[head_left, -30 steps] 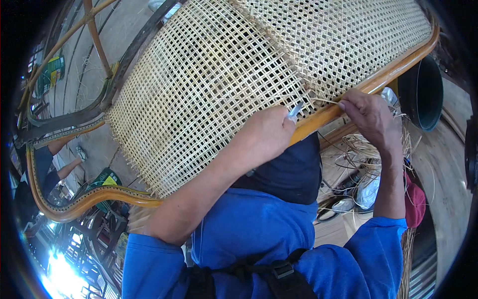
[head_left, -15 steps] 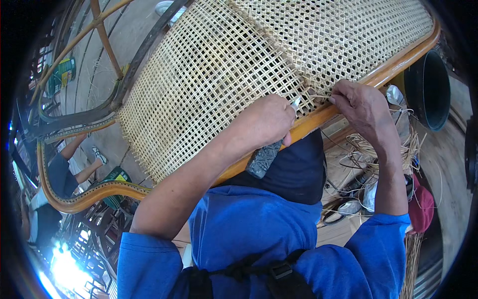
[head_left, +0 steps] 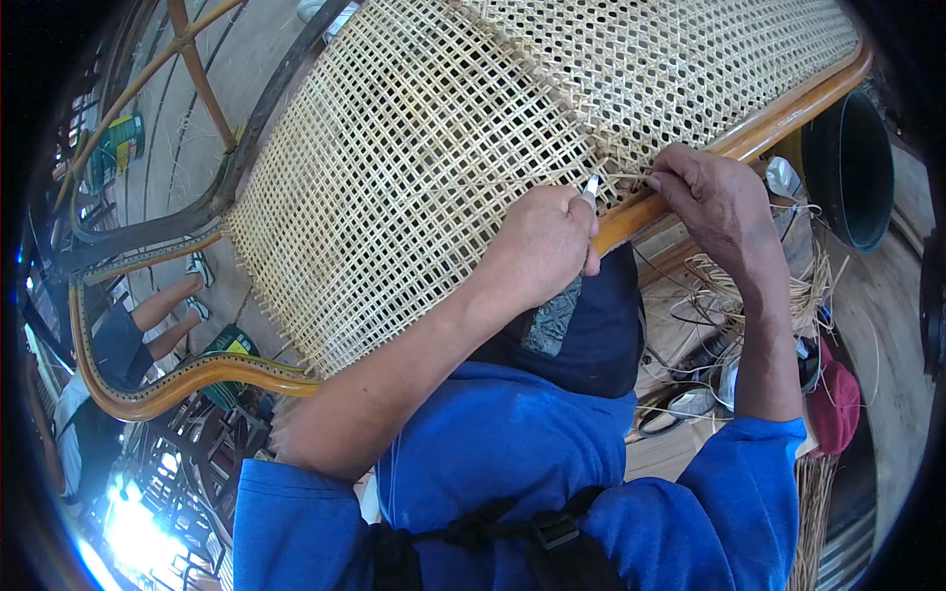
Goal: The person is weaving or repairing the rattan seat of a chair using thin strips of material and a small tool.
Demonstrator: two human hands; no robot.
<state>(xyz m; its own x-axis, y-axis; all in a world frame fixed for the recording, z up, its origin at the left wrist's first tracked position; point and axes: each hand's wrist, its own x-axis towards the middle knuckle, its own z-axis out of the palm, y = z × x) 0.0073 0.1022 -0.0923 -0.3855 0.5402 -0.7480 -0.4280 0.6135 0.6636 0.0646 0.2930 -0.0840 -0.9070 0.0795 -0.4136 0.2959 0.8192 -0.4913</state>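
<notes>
My left hand (head_left: 547, 241) is closed around a pointed tool with a dark grey, wrapped-looking handle (head_left: 554, 320). Its short pale tip (head_left: 591, 184) rises above the thumb, against the woven cane panel (head_left: 424, 128) by the wooden rail (head_left: 631, 219). Just to the right, my right hand (head_left: 714, 192) pinches a thin cane strand (head_left: 634, 177) at the panel's edge, its fingers close over the rail. Where the tip meets the weave is too small to make out.
A dark cylindrical bin (head_left: 857, 177) stands at the right. Loose cane strands (head_left: 724, 291) and a red cloth item (head_left: 836, 406) lie below it. A curved frame rail with holes (head_left: 212, 369) extends left. Another person's legs (head_left: 163, 315) show beyond it.
My left hand has shifted slightly right and turned, so the tool stands more upright with its tip nearer my right hand. My right hand stays almost in place, pinching.
</notes>
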